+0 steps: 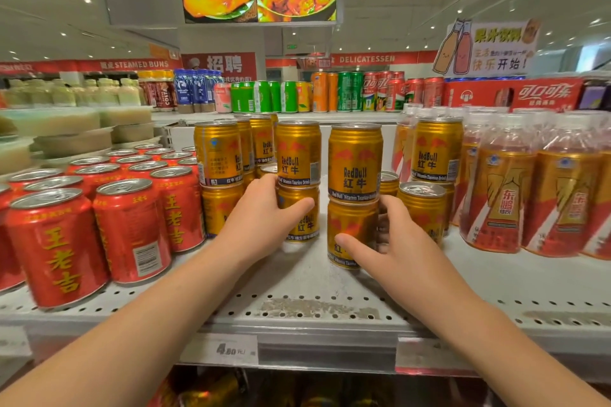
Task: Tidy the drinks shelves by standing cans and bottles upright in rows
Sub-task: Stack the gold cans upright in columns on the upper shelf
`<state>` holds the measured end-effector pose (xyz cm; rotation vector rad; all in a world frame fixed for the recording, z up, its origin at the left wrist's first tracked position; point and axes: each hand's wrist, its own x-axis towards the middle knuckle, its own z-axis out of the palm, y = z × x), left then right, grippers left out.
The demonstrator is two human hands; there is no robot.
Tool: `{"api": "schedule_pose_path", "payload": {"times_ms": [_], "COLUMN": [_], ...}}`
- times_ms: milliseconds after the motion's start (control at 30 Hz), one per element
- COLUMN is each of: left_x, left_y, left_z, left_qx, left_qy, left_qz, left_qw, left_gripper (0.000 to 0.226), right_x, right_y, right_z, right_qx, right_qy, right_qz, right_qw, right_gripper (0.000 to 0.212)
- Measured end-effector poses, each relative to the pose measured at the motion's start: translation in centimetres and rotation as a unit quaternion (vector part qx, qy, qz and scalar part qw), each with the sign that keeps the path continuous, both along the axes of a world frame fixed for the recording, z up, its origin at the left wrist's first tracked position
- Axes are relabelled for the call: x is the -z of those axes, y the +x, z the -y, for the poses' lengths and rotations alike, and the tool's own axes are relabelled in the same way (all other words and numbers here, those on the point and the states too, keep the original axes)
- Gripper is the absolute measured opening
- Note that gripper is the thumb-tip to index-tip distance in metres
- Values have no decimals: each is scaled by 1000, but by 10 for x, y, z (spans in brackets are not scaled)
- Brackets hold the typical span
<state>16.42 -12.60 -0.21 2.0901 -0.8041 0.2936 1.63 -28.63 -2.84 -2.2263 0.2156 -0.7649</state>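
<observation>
Gold Red Bull cans stand two high on the white perforated shelf point(297, 291). My left hand point(261, 218) wraps the lower can point(302, 225) of the middle stack, under an upper can point(298, 152). My right hand point(393, 241) grips the lower can point(352, 228) of the front stack, thumb on its face, fingers behind; another can point(355, 162) stands upright on top of it. A single gold can point(423, 211) stands just right of my right hand, and more stacked gold cans point(218, 155) fill the left.
Red Wanglaoji cans point(56, 248) stand in rows at the left. Orange-and-red bottles point(502, 195) line the right. Assorted cans point(330, 92) and a red Coca-Cola carton point(515, 94) sit on the far shelf. A price tag point(231, 349) hangs on the shelf edge.
</observation>
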Motion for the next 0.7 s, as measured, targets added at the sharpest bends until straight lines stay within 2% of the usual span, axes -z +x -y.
{"api": "schedule_pose_path", "payload": {"times_ms": [267,400,567,700], "left_x": [13,12,10,15], "left_y": [8,2,-4,-12], "left_z": [0,6,1,-14], "left_qx": [-31,-18,-46,-86], "left_qy": [-31,-43,-53,-37], "left_qz": [13,-12,6,45], "left_qw": [999,999,998,995], "left_gripper": [47,63,65,61], "right_x": [5,0,-11,-11], "right_y": [5,14,25,34], "right_z": [4,9,14,19], "right_qx": [3,-9,13,8], "right_qy": [-50,-72,-173,-184], "right_qz": [6,-20,-62,-70], "right_qw": [999,997,983,980], "right_gripper": [60,59,50,48]}}
